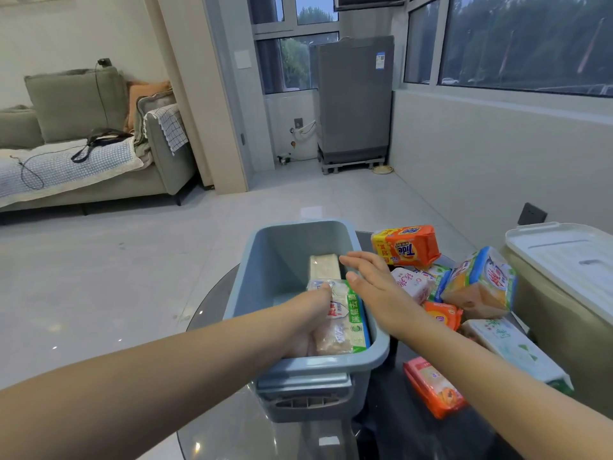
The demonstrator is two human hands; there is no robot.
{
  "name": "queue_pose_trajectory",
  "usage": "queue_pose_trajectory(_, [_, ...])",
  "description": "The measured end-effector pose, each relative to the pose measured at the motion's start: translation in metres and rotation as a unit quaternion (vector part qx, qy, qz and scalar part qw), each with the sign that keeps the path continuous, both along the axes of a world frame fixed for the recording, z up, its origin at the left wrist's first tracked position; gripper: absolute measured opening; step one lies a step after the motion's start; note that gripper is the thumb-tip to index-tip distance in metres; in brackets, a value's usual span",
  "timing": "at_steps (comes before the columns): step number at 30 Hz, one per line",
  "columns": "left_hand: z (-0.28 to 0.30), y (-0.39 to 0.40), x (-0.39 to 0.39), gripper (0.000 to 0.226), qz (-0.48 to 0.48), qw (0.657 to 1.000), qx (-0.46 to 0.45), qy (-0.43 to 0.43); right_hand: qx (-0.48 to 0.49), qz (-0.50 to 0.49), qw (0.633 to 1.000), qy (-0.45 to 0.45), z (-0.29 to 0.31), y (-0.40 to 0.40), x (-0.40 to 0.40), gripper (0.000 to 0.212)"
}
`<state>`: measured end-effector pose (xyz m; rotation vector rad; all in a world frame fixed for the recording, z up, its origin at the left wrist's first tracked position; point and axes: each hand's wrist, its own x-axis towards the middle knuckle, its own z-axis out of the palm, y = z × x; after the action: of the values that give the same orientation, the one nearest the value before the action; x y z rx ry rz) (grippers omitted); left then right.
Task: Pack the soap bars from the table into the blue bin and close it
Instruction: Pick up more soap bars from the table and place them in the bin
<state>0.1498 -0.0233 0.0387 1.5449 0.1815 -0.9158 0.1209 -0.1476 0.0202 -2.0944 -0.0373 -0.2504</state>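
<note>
The blue bin (265, 260) stands open on the round glass table (215, 426). My left hand (311, 313) reaches down inside it and grips a green-and-white soap pack (351, 320) lying against the bin's right wall. A bare beige bar (325, 266) lies further back in the bin. My right hand (374, 283) hovers over the bin's right rim, fingers straight, holding nothing. Several wrapped soap bars lie on the table right of the bin: an orange Tide pack (406, 245), a pink one (413, 284), a blue-and-orange one (481, 283), a white-green one (510, 350) and an orange one (434, 386).
A white lid (564, 257) rests on a beige container at the right edge of the view. Beyond the table are pale floor tiles, a sofa (83, 154) at the left and a grey appliance (355, 101) by the window.
</note>
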Motion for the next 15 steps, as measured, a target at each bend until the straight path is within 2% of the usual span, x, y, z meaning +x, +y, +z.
queue_pose_trajectory(6, [0.000, 0.000, -0.001, 0.042, -0.019, 0.999, 0.022, -0.034, -0.002, 0.019, 1.000, 0.022, -0.001, -0.005, 0.000, 0.041])
queue_pose_trajectory(9, [0.003, 0.003, -0.003, 0.049, -0.028, 0.998, 0.027, -0.049, -0.004, 0.019, 0.999, 0.026, 0.002, -0.004, -0.001, 0.041])
queue_pose_trajectory(13, [0.013, 0.006, -0.011, 0.057, -0.028, 0.993, 0.075, -0.088, 0.001, 0.030, 0.999, 0.031, 0.004, -0.008, -0.007, 0.041])
queue_pose_trajectory(15, [0.016, 0.006, -0.013, 0.062, -0.001, 0.977, 0.145, -0.155, 0.014, 0.032, 0.999, 0.024, 0.002, -0.011, -0.015, 0.041])
